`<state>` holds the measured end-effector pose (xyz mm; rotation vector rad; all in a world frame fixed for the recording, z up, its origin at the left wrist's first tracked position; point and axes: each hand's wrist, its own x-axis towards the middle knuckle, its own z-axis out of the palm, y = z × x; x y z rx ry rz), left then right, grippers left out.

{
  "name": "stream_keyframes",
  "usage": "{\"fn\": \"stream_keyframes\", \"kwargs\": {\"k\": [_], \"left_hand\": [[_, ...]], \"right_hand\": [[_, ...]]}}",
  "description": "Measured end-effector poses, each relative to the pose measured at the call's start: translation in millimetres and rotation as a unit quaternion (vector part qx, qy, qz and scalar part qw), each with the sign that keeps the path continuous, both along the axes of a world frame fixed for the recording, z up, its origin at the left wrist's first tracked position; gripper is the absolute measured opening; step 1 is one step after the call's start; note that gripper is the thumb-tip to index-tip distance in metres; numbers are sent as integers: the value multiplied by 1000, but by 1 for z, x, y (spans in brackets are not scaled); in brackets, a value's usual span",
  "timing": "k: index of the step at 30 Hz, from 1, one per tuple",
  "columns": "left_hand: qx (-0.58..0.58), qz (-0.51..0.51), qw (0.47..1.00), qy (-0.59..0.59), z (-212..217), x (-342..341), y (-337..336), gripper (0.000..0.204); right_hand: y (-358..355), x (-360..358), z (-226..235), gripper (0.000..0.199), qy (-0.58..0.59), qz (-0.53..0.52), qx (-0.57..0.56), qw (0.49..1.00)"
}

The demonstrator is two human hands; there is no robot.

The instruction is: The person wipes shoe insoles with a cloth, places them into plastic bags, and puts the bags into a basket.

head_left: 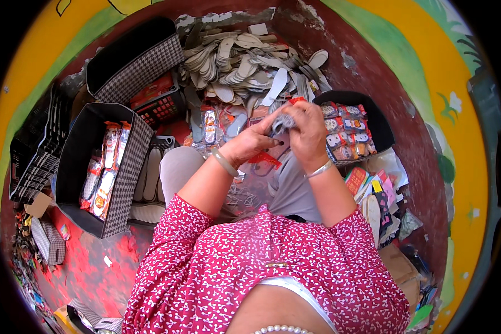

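Both hands are raised together in front of my lap, around a small grey bundle (283,123) that looks soft and folded; its exact kind I cannot make out. My left hand (249,142) grips it from the left, thumb along its lower side. My right hand (309,135) closes over it from the right, with bent fingers covering part of it. A bit of red (297,101) shows beside the right fingertips; whether it is joined to the bundle is hidden. Below the hands, clear plastic with a red header (264,160) lies between my knees.
A large heap of pale insoles (245,61) lies beyond my hands. To the right, a black bin (385,123) holds rows of packaged goods. On the left stand checked fabric boxes (118,195), one with red-topped packets (103,192), and a red-and-black crate (160,106).
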<state>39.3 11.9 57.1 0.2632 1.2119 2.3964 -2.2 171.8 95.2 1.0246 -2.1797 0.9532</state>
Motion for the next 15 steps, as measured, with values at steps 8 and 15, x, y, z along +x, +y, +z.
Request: {"fn": "stream_keyframes", "kwargs": {"k": [8,15], "left_hand": [[-104,-83,976,174,4,5,5,85],[61,-50,996,38,5,7,0,86]], "right_hand": [[30,-42,6,25,-159,-28,-12,987],[72,-55,0,29,-277,-77,-283,915]]}}
